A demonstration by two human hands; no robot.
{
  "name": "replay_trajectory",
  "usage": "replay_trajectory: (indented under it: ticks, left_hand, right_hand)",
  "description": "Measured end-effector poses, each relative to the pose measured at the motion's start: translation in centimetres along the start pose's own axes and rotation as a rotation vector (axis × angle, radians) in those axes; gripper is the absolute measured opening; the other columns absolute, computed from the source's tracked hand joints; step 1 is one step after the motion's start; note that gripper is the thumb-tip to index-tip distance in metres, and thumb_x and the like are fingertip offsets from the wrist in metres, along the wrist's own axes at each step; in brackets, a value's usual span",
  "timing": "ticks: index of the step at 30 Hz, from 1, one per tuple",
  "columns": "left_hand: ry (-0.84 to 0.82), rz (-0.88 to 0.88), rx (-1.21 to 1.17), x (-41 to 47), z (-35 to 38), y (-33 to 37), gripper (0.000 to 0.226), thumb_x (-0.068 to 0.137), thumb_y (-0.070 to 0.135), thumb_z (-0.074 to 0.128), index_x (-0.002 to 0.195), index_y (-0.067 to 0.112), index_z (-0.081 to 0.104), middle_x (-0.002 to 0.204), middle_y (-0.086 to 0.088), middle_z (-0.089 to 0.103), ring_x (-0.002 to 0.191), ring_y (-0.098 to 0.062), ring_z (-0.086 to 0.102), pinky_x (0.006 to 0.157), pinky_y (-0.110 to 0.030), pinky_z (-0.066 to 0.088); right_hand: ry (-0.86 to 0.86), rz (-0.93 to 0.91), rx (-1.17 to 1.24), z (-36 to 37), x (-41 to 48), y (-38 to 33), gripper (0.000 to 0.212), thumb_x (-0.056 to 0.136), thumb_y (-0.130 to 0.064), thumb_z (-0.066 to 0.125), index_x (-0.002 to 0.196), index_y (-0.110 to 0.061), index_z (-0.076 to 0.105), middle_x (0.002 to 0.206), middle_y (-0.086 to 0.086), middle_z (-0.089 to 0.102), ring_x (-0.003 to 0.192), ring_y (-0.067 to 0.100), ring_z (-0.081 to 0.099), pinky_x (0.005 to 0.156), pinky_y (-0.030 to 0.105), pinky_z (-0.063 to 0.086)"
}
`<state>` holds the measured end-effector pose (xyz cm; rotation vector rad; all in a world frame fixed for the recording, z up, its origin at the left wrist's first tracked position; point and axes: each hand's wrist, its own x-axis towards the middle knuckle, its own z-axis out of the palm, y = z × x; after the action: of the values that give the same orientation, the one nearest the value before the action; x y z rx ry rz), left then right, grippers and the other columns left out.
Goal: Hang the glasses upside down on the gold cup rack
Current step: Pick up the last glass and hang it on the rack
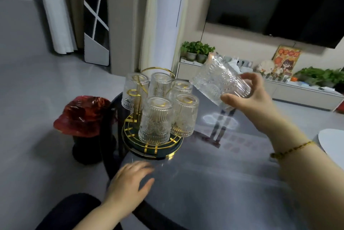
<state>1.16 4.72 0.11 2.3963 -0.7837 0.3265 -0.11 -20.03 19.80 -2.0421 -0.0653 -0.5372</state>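
The right hand [247,97] holds an embossed glass [219,83] tilted beside the gold cup rack [147,116], which carries five inverted glasses; the left hand [130,183] rests on the surface [214,183].

The right hand [247,97] is raised out in front, its forearm reaching in from the lower right with a gold bracelet [292,149] round the wrist. Thumb below and fingers [249,77] curled above, it grips an embossed glass [219,84] held tilted in the air. The left hand [128,185] lies low and near, palm down, its fingers spread and slightly blurred, resting on or just above the counter [214,183]; its forearm comes in from the bottom edge
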Motion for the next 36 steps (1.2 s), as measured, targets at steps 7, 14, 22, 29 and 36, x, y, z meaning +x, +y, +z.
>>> replay_trajectory:
  ticks: [7, 14, 22, 29, 36]
  left_hand:
    - [-0.035, -0.208, -0.042, 1.2, -1.1, -4.3, 0.073, 0.089, 0.041, 0.047, 0.140, 0.020, 0.000, 0.147, 0.006, -0.009, 0.137, -0.016, 0.005, 0.111, -0.034, 0.010]
    - [-0.035, -0.183, 0.020, 1.2, -0.4, -5.1, 0.074, 0.089, 0.050, 0.036, 0.137, 0.026, -0.015, 0.135, 0.010, -0.027, 0.135, -0.010, -0.012, 0.108, -0.030, -0.006]
    - [-0.029, -0.126, 0.046, 1.7, -0.7, -5.2, 0.073, 0.089, 0.047, 0.039, 0.138, 0.022, -0.008, 0.138, 0.007, -0.026, 0.126, -0.016, -0.030, 0.104, -0.032, -0.019]
    - [-0.048, -0.069, 0.119, 1.8, -1.6, -4.9, 0.076, 0.056, 0.041, 0.080, 0.120, 0.009, 0.053, 0.131, -0.007, 0.051, 0.117, -0.026, 0.050, 0.089, -0.050, 0.043]
    - [0.006, -0.091, 0.060, 2.0, -1.5, -4.9, 0.073, 0.062, 0.034, 0.078, 0.123, 0.009, 0.048, 0.136, -0.007, 0.044, 0.122, -0.025, 0.044, 0.096, -0.054, 0.035]
  right_hand:
    - [-0.222, -0.085, -0.049, 5.2, 3.4, -6.2, 0.054, 0.061, -0.019, 0.073, 0.103, -0.024, 0.039, 0.096, -0.006, 0.054, 0.078, 0.007, 0.059, 0.060, 0.015, 0.053]
    - [-0.370, -0.151, -0.430, 10.3, 6.0, -8.2, 0.068, 0.056, -0.030, 0.075, 0.109, -0.028, 0.032, 0.101, -0.004, 0.044, 0.081, 0.006, 0.049, 0.069, 0.017, 0.044]
    - [-0.463, -0.149, -0.722, 13.9, 8.6, -9.6, 0.071, 0.057, -0.034, 0.075, 0.115, -0.024, 0.036, 0.107, 0.000, 0.046, 0.090, 0.020, 0.050, 0.078, 0.033, 0.048]
    - [-0.576, -0.134, -0.765, 15.9, 9.3, -9.0, 0.073, 0.062, -0.026, 0.074, 0.123, -0.021, 0.034, 0.126, 0.007, 0.048, 0.095, 0.015, 0.044, 0.083, 0.026, 0.040]
    - [-0.661, -0.128, -0.793, 18.2, 8.7, -7.1, 0.076, 0.062, -0.023, 0.075, 0.126, -0.021, 0.033, 0.130, 0.008, 0.047, 0.101, 0.019, 0.047, 0.082, 0.029, 0.042]
